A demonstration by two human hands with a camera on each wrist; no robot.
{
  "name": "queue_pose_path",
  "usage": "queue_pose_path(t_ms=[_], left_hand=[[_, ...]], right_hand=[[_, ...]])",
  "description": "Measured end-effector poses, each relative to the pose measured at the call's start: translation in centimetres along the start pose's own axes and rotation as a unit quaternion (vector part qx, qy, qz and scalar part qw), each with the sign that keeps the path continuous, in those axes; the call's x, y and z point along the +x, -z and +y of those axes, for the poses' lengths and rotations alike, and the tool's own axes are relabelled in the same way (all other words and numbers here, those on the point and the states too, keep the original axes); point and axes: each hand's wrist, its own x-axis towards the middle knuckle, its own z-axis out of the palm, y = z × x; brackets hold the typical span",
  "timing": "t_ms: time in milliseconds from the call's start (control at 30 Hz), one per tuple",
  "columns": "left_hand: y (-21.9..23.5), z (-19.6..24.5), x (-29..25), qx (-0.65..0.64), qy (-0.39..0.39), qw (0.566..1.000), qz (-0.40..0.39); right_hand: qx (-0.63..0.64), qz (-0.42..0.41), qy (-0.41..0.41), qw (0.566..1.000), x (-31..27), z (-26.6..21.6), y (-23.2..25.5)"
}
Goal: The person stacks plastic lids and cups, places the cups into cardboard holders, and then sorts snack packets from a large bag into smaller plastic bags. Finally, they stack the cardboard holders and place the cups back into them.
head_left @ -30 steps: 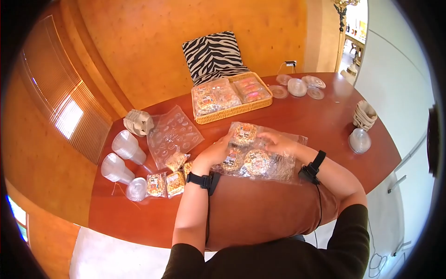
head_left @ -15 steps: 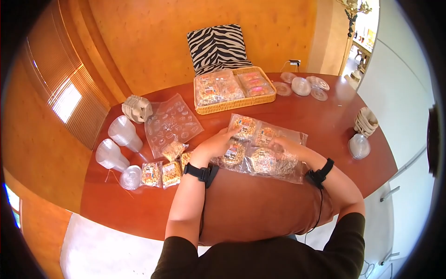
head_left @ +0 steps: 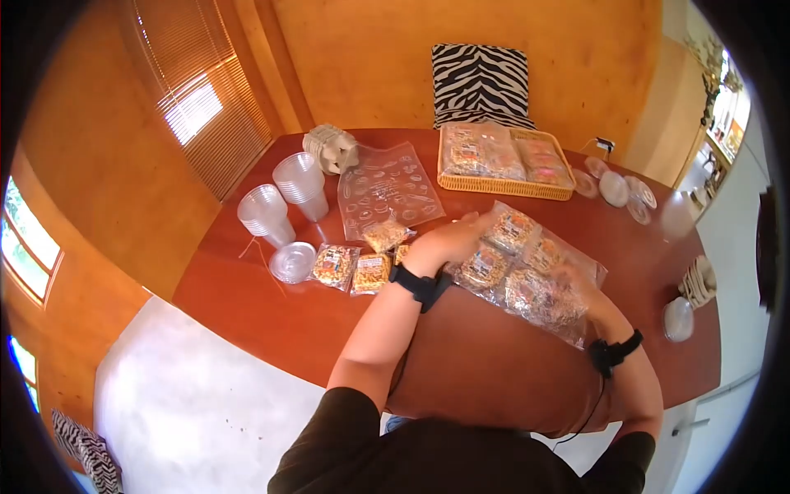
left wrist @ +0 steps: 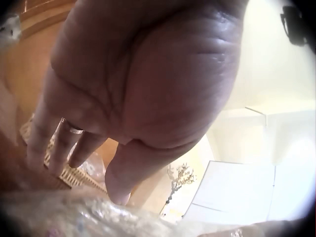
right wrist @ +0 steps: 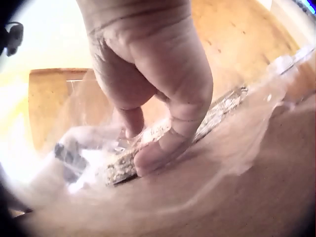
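Observation:
A large clear bag (head_left: 527, 267) holding several round noodle packs lies between both hands at the table's near side. My left hand (head_left: 448, 245) is at the bag's left edge; in the left wrist view, the fingers of the left hand (left wrist: 113, 98) extend loosely over the crinkled plastic. On the bag's right part, my right hand (head_left: 586, 298) pinches a noodle pack through the plastic. The right wrist view shows the thumb of the right hand (right wrist: 163, 89) on the near face of that pack (right wrist: 217, 116) and a finger beyond it.
Loose noodle packs (head_left: 333, 266), a round lid (head_left: 293, 263), plastic cup stacks (head_left: 300, 183) and fibre holders (head_left: 331, 148) stand left, beside a flat printed sheet (head_left: 388, 191). A wicker basket (head_left: 506, 188) of packs sits behind. Clear lids (head_left: 614, 188) and bowls (head_left: 679, 319) are right.
The head view has swung left, so the table's things appear further right. Both hands remain at the bag, which now looks more slanted, its right end lower in the view.

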Motion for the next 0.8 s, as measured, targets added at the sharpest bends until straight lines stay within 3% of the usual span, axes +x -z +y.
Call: queue_pose_path(t_ms=[67, 133, 200, 233, 300, 467, 567, 667, 800], left_hand=[[1.8, -1.2, -1.5, 0.012, -0.018, 0.999, 0.045], [5.3, -1.2, -4.2, -0.015, 0.076, 0.997, 0.029], [6.7, -4.2, -6.6, 0.056, 0.05, 0.991, 0.111], [7.6, -5.5, -7.6, 0.05, 0.117, 0.986, 0.109], [8.3, -8.0, -9.3, 0.109, 0.203, 0.965, 0.124], [8.9, -10.7, -13.4, -0.006, 0.162, 0.984, 0.078], [9.6, -8.2, -15.0, -0.043, 0.322, 0.945, -0.026], [7.8, -11.7, -16.1, -0.004, 0.317, 0.948, 0.023], [7.3, -14.1, -16.1, 0.014, 0.303, 0.953, 0.025]], right_hand=[[-0.043, -0.032, -0.046, 0.998, -1.1, -2.8, 1.7], [0.066, -0.063, -0.259, 0.962, -2.5, -8.2, 3.6], [0.037, -0.055, -0.294, 0.954, -3.8, -8.7, 5.2], [0.025, -0.05, -0.31, 0.949, -4.3, -9.0, 5.7], [-0.023, -0.018, -0.306, 0.952, -4.9, -10.2, 6.7], [-0.125, 0.1, -0.234, 0.959, -5.2, -13.6, 7.4], [-0.104, 0.101, -0.194, 0.97, -4.9, -15.5, 7.0], [-0.074, 0.062, -0.149, 0.984, -4.2, -15.7, 6.3], [-0.094, -0.006, -0.093, 0.991, -3.2, -16.3, 5.4]])
